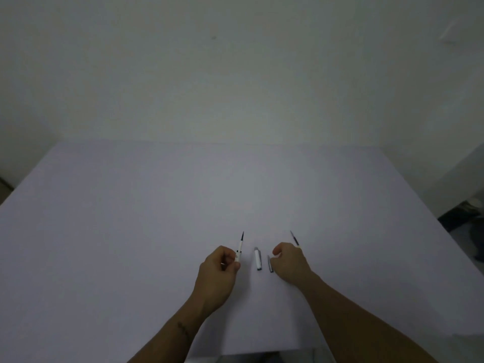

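My left hand (219, 268) grips a white pen body (239, 250) with a dark pointed tip aimed away from me, held just above the white table (157, 205). Between my hands a white pen cap (258, 259) lies flat on the table. A small grey pen piece (270, 264) lies next to it, right by my right hand (289, 262). My right hand rests on the table with curled fingers around a thin dark refill (295, 238) that sticks out past the knuckles, pointing away. The lower part of the refill is hidden by the hand.
The white table meets a plain pale wall (235, 74) at the back. Its right edge (445, 226) drops to a floor with dark objects (461, 216). The near edge (262, 353) runs just under my forearms.
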The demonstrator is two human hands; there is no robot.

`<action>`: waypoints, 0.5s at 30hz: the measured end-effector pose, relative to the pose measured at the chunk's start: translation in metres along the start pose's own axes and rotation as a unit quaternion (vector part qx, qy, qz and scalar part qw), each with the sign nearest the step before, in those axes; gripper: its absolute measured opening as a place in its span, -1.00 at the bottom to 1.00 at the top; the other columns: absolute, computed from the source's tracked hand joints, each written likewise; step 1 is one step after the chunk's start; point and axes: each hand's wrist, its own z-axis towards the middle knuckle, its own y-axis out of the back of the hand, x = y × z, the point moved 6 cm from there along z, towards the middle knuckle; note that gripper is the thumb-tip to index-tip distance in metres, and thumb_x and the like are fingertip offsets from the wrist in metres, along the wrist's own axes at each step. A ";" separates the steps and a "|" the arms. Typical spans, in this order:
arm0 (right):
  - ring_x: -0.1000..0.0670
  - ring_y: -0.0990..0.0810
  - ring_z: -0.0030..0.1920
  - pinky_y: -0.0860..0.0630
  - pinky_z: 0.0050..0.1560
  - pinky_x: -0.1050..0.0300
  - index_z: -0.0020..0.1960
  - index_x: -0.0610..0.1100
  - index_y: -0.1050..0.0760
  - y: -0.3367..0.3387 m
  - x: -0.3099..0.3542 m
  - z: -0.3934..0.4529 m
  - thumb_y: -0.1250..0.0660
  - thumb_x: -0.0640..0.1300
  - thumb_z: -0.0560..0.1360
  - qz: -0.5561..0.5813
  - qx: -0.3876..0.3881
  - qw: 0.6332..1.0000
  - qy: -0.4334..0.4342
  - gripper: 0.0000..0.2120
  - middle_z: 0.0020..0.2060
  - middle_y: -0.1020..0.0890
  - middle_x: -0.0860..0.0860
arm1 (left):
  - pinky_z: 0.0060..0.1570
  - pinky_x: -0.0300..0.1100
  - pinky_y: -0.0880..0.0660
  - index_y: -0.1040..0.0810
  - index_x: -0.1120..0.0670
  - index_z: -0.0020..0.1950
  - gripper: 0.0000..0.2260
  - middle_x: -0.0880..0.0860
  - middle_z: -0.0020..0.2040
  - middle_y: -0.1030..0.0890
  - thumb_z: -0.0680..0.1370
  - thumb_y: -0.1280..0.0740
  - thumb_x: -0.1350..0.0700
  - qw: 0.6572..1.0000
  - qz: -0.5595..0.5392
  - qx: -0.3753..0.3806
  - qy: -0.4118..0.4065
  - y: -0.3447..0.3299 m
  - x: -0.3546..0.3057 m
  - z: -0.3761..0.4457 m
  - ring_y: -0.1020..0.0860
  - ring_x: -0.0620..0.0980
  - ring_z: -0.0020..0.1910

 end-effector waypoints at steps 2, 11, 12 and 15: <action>-0.09 -0.58 -0.06 -0.49 -0.09 0.15 0.12 -0.17 -0.53 -0.007 0.005 -0.001 -0.34 -0.07 0.49 -0.026 -0.014 1.000 0.007 -0.75 0.05 -0.62 -0.12 | -0.20 -0.15 -0.50 -0.52 0.08 -0.14 -0.93 0.04 -0.24 -0.56 0.54 -0.35 0.20 1.000 0.011 0.009 0.007 -0.001 0.004 -0.002 -0.47 -0.05 -0.30; -0.18 -0.62 -0.01 -0.45 -0.16 0.15 0.05 -0.19 -0.52 -0.012 0.023 -0.012 -0.36 -0.13 0.45 -0.021 -0.041 0.999 0.002 -0.79 -0.03 -0.61 -0.12 | -0.18 -0.13 -0.52 -0.52 0.11 -0.15 -0.92 0.06 -0.23 -0.57 0.54 -0.36 0.19 0.997 0.066 0.027 0.035 0.003 0.021 -0.007 -0.49 -0.02 -0.27; -0.15 -0.62 -0.03 -0.46 -0.14 0.17 0.05 -0.17 -0.56 -0.007 0.026 -0.013 -0.35 -0.15 0.46 0.013 -0.046 0.999 -0.005 -0.81 -0.07 -0.61 -0.09 | -0.19 -0.14 -0.51 -0.51 0.08 -0.18 -0.90 0.05 -0.24 -0.57 0.54 -0.36 0.19 0.997 0.067 0.028 0.033 0.003 0.020 -0.007 -0.49 -0.02 -0.27; -0.05 -0.64 -0.15 -0.53 -0.15 0.20 -0.06 -0.10 -0.64 0.011 0.043 -0.019 -0.36 -0.25 0.42 0.169 -0.069 0.983 0.001 -0.86 -0.21 -0.66 -0.02 | -0.19 -0.13 -0.51 -0.49 0.04 -0.20 -0.86 0.05 -0.23 -0.58 0.54 -0.35 0.18 0.997 0.066 0.029 0.023 0.005 0.014 -0.006 -0.49 -0.01 -0.27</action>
